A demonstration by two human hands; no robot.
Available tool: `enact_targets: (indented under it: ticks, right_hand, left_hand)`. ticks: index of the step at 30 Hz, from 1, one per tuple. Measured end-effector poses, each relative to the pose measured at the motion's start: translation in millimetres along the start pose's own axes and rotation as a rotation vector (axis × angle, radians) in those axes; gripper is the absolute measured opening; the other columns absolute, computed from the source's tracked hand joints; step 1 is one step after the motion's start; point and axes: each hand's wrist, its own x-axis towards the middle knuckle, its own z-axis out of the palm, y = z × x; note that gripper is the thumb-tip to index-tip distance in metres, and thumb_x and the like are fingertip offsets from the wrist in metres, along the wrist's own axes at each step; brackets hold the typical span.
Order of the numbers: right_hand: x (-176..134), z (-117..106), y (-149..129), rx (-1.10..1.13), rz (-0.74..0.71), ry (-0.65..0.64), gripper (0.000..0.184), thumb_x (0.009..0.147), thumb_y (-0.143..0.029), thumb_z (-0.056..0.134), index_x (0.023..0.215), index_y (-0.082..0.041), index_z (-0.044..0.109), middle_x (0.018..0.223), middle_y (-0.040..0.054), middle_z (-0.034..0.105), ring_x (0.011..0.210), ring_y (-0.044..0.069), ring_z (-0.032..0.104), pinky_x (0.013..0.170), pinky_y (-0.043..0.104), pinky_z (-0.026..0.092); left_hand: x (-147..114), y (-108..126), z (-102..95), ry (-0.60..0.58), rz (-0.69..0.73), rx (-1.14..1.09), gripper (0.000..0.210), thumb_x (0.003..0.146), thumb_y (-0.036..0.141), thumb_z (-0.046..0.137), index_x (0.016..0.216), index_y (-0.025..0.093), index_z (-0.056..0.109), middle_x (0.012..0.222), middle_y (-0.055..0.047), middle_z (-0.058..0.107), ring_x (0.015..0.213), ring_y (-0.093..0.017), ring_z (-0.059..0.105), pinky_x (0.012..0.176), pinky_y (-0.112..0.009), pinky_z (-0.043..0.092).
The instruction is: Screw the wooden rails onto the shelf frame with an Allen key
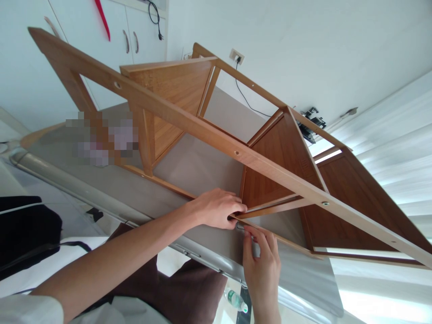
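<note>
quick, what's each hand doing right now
Left hand: closed, gripping the lower rail of the brown wooden shelf frame.
Right hand: fingers pinching a small metal tool at that rail.

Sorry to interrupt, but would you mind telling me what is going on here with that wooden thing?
A person is working on a wooden shelf frame lying on its side across a grey table. Their left hand grips the frame's lower rail, while the right hand pinches a small metal piece at that same joint. A water bottle lies below.
</note>
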Motion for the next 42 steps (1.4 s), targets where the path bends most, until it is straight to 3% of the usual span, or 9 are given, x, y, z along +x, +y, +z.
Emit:
enact_targets:
  ticks: [6,12,30,42]
  right_hand:
    - [-3,2,6,0.041,0.049,-0.019,0.014,0.095,-0.026,0.056,0.102,-0.023,0.067,0.101,0.0045,0.064,0.093,0.018,0.061,0.085,0.033,0.048]
    - [-6,6,11,-0.014,-0.001,0.024,0.016,0.095,-0.029,0.057,0.099,-0.019,0.07,0.1,0.0079,0.061,0.097,0.021,0.058,0.085,0.035,0.047]
    - [-7,4,11,0.021,0.011,-0.033,0.015,0.096,-0.027,0.055,0.1,-0.022,0.068,0.103,0.0071,0.061,0.099,0.021,0.056,0.087,0.036,0.046]
    - [-7,1,13,0.015,-0.077,-0.042,0.013,0.097,-0.02,0.052,0.103,-0.021,0.064,0.1,0.0055,0.064,0.098,0.02,0.056,0.087,0.034,0.045]
  left_hand:
    - [0,1,0.5,0.003,-0.005,-0.006,0.013,0.077,0.025,0.063,0.09,0.025,0.065,0.087,0.002,0.07,0.088,-0.02,0.066,0.069,-0.03,0.048]
    - [0,2,-0.7,0.006,-0.022,0.001,0.013,0.077,0.026,0.062,0.09,0.025,0.066,0.088,0.002,0.071,0.087,-0.02,0.066,0.066,-0.03,0.047]
    - [0,3,-1.8,0.009,-0.022,0.003,0.013,0.078,0.026,0.062,0.09,0.025,0.066,0.086,0.002,0.071,0.085,-0.02,0.066,0.065,-0.03,0.047]
    - [0,3,-1.5,0.004,-0.024,0.009,0.014,0.079,0.027,0.061,0.091,0.026,0.066,0.086,0.003,0.071,0.086,-0.02,0.066,0.065,-0.03,0.047]
